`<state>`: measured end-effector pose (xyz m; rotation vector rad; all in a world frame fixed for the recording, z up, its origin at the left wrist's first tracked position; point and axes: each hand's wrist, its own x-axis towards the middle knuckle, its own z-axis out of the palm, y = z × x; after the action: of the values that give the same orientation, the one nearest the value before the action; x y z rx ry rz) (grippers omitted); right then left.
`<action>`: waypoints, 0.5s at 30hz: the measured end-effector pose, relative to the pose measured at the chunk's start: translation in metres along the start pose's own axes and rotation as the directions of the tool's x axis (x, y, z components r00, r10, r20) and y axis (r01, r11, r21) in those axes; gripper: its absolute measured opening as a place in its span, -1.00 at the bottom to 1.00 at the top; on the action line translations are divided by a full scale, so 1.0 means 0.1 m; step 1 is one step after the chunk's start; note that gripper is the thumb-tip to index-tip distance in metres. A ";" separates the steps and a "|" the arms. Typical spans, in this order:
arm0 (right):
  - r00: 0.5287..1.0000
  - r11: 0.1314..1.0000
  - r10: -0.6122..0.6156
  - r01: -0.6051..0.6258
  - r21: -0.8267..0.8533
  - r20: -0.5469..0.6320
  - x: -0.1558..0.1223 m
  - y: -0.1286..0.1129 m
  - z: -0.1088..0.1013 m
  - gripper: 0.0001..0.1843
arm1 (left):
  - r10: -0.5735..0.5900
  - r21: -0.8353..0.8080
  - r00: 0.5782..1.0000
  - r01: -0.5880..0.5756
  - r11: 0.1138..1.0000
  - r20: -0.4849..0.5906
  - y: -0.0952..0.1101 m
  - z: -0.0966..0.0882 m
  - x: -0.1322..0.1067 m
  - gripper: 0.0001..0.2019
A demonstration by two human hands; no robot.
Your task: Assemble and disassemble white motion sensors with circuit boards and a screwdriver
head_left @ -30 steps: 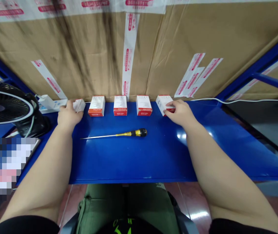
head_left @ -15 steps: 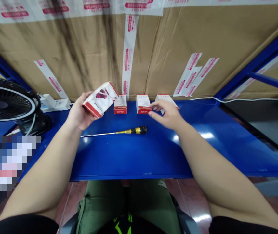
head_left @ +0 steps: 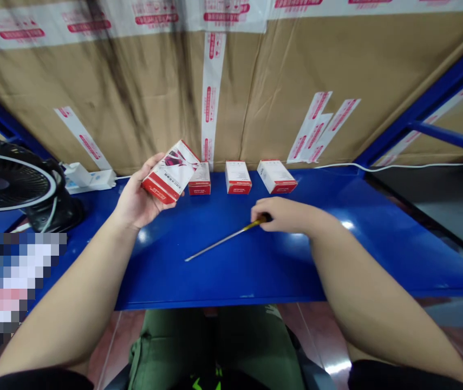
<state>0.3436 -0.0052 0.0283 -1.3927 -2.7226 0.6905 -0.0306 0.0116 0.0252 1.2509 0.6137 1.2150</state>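
Looking down from the head view, I'm seeing the left hand [head_left: 136,200] holding up a white-and-red box [head_left: 172,168] while the right hand [head_left: 282,214] is gripping a long screwdriver [head_left: 223,241]. So I'd call the step in hand "holding both things", with neither touching the other.

The box is sitting tilted in the left fingers, which are cupping it from the left: digits are showing along its far-left edge and at its near end, printed face turned up. The right fingers are curling tight around the gold-and-black handle, hiding most of it, and the shaft is pointing left and toward the near side over the blue tabletop [head_left: 223,284]. Can't tell if the tip is touching down, tbh.

Behind, three more boxes are standing in a row on the far side: a left box [head_left: 199,187], partly covered by the held one, a middle box [head_left: 238,179] and a right box [head_left: 276,176].

Imo any next move is calling for a steady left grip and keeping that long shaft clear of the row.
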 end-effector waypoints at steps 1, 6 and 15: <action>0.992 0.992 0.125 -0.126 0.013 0.016 -0.09 0.10 -0.08 -0.74 | 0.008 -0.009 1.000 -0.008 1.000 0.018 -0.01 -0.03 0.00 -0.44; 0.898 0.893 0.440 -0.438 0.104 0.002 -0.37 0.44 -0.30 -0.84 | 0.078 0.045 0.992 -0.083 0.996 0.095 -0.09 -0.09 0.00 -0.24; 0.905 0.925 0.367 -0.330 0.187 -0.217 -0.24 0.56 -0.18 -0.95 | 0.438 0.583 0.877 -0.465 0.666 0.199 -0.17 -0.03 0.00 0.02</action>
<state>0.4049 0.0117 0.0274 -1.8129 -2.2080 0.6571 -0.0274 0.0154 0.0088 2.0834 0.7249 1.4445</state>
